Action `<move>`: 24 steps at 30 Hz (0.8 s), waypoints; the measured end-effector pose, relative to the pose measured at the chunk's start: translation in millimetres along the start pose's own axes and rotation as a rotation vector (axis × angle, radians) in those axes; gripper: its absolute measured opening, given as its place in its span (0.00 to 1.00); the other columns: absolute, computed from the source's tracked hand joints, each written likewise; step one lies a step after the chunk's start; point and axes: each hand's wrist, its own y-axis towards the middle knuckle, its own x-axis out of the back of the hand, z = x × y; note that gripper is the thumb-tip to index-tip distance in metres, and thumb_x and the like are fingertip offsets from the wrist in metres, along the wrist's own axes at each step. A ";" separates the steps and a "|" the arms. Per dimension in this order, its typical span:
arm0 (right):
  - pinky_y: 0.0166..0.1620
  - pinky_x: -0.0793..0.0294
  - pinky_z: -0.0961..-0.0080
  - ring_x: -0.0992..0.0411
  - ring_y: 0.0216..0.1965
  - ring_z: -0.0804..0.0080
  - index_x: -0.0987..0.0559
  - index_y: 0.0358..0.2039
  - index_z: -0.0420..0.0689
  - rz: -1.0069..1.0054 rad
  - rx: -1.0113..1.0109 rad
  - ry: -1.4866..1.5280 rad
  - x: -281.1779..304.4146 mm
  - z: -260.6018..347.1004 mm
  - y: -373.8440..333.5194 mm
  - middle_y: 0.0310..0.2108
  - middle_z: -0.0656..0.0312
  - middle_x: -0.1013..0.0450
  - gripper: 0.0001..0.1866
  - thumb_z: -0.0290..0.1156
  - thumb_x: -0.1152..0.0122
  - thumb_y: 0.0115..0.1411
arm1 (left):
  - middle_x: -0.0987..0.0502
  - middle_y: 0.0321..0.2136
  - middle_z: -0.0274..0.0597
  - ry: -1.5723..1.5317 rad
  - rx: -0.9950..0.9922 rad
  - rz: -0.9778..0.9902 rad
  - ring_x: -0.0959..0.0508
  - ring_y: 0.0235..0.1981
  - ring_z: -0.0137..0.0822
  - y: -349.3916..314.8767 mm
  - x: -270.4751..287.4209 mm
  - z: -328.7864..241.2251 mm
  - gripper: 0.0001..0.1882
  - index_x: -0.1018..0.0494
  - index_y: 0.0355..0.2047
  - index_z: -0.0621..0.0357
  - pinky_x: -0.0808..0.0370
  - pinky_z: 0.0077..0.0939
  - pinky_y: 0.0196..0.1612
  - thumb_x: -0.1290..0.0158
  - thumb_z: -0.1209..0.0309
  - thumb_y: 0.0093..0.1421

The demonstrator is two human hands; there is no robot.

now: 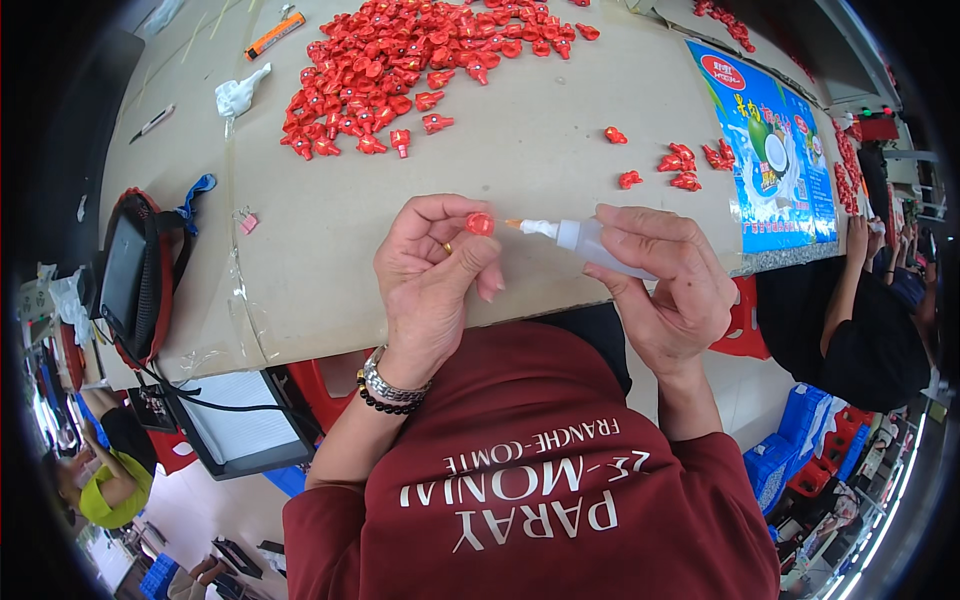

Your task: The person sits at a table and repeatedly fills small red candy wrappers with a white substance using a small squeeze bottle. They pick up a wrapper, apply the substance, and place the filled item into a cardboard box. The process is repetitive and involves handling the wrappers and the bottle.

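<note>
Red piece (480, 224) faces bottle (605, 247) nozzle (514, 223) on the near side of the pile (370, 70)

The left hand (432, 262) pinches the red piece between thumb and fingers; the right hand (672, 272) is wrapped around the bottle, its nozzle just beside the piece. Too hard a squeeze could send out excess; a slack pinch might drop the piece.

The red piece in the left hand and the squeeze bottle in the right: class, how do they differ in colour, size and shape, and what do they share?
Colour: the red piece is bright red; the squeeze bottle is translucent white with an amber tip.
Size: the red piece is smaller than the squeeze bottle.
Shape: the red piece looks compact and rounded; the squeeze bottle is long, narrowing toward its tip.
Shared: both are hand-held.
</note>
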 end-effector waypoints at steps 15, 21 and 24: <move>0.36 0.20 0.77 0.22 0.36 0.65 0.23 0.31 0.35 0.116 -0.040 -0.022 3.8 3.9 -0.9 0.36 0.48 0.23 0.15 0.15 0.29 0.40 | 0.26 0.41 0.52 0.098 -0.102 -0.041 0.25 0.20 0.28 -1.1 -1.0 1.0 0.13 0.34 0.42 0.65 0.28 0.16 0.20 0.47 0.84 0.56; 0.37 0.21 0.75 0.22 0.37 0.64 0.23 0.31 0.35 0.120 -0.036 -0.020 4.5 6.1 -0.3 0.36 0.48 0.23 0.16 0.16 0.28 0.40 | 0.24 0.34 0.48 0.093 -0.155 -0.063 0.25 0.21 0.25 -0.9 -2.0 0.8 0.13 0.33 0.41 0.67 0.28 0.15 0.21 0.46 0.86 0.55; 0.38 0.21 0.73 0.22 0.37 0.63 0.23 0.31 0.36 0.113 -0.029 -0.016 5.0 7.3 -0.4 0.35 0.48 0.23 0.16 0.16 0.28 0.40 | 0.24 0.35 0.49 0.099 -0.166 -0.089 0.24 0.21 0.25 -0.9 -3.5 0.4 0.12 0.33 0.40 0.67 0.28 0.15 0.21 0.46 0.86 0.55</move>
